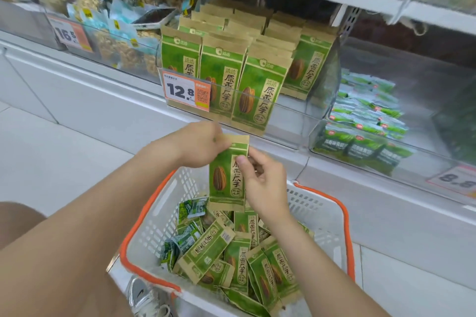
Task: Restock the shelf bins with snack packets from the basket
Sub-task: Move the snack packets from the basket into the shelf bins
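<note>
Person's left hand (198, 144), right hand (262, 180) pinching upright seed packet (226, 177), over basket (164, 213), below shelf bin (283, 116)

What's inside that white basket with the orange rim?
The basket holds a loose pile of green-and-tan seed packets and a few smaller dark green packets at its left. Its floor and anything beneath the pile are covered.

Both bare forearms reach away from the near edge and converge at the centre, the left from the near left, the right from the near right. The left grip (201, 144), knuckles up, pinches the top corner of an upright packet (228, 177). The right grip (262, 180), lower and just to the right, pinches the packet's right edge, thumb on the front, fingers curled behind.
</note>
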`<control>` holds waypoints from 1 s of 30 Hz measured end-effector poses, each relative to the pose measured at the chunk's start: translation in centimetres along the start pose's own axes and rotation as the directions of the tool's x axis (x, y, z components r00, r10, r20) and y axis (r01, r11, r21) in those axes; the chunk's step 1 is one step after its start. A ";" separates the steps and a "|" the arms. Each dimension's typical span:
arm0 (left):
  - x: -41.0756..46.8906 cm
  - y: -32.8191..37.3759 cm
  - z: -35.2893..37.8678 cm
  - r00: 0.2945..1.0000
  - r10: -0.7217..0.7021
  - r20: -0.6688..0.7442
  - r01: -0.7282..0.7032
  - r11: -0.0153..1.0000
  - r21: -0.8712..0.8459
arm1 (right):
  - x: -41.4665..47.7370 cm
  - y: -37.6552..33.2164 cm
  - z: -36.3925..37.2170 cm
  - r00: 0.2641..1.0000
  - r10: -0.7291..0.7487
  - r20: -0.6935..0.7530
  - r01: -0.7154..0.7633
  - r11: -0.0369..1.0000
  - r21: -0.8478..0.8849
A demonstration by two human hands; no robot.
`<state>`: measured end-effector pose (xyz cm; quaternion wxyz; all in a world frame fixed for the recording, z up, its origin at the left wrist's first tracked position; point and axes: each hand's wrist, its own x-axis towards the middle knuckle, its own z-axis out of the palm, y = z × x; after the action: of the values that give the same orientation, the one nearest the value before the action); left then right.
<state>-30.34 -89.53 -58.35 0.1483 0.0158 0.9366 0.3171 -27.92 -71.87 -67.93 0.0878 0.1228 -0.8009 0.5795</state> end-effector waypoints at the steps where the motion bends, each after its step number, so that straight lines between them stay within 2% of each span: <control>1: -0.5 0.6 -0.2 1.000 -0.014 -0.016 0.010 0.973 -0.231 | -0.1 -0.6 -0.3 0.999 -0.013 -0.040 0.014 1.000 0.024; 2: -1.0 1.1 -0.4 0.999 -0.026 -0.031 0.011 0.915 -0.403 | -0.2 -1.3 -0.7 0.997 -0.026 -0.079 0.029 0.999 0.036; 4: -1.8 2.0 -0.7 0.997 -0.034 -0.069 -0.010 0.835 -0.550 | -0.4 -2.8 -1.5 0.992 -0.036 -0.123 0.043 0.998 0.050; 9: -2.9 4.1 -1.0 0.975 0.048 -0.218 -0.167 0.802 -0.573 | 0.1 -6.6 -3.9 0.993 -0.030 -0.115 0.039 0.996 0.082; 13: -2.7 6.4 -1.4 0.903 0.221 -0.369 -0.385 0.799 -0.463 | 1.3 -10.0 -6.6 0.986 -0.142 -0.092 0.141 0.990 -0.024; 16: -2.2 8.0 -1.9 0.787 0.277 -0.552 -0.505 0.803 -0.317 | 2.9 -12.6 -9.0 0.930 -0.291 -0.227 0.273 0.956 -0.106; 19: -1.4 9.0 -2.0 0.676 0.361 -0.642 -0.523 0.849 -0.074 | 4.8 -14.3 -11.2 0.833 -0.409 -0.372 0.365 0.912 -0.185; 22: -0.6 9.4 -2.0 0.698 0.392 -0.599 -0.447 0.892 0.064 | 7.1 -14.6 -12.9 0.804 -0.459 -0.379 0.343 0.878 -0.335; 27: 0.8 9.5 -1.5 0.758 0.357 -0.546 -0.295 0.934 0.202 | 11.2 -13.3 -14.2 0.893 -0.365 -0.262 0.179 0.824 -0.538; 28: 1.0 9.6 -1.6 0.764 0.359 -0.536 -0.281 0.933 0.224 | 12.1 -12.9 -14.2 0.915 -0.337 -0.222 0.137 0.777 -0.614; 30: 1.4 9.8 -1.7 0.764 0.383 -0.519 -0.262 0.920 0.293 | 14.0 -12.3 -13.6 0.943 -0.294 -0.157 0.054 0.599 -0.799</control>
<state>-32.83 -82.55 -51.60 -0.1959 0.0975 0.9481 0.2308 -37.67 -63.91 -48.54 0.2984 0.0695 -0.9365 0.1705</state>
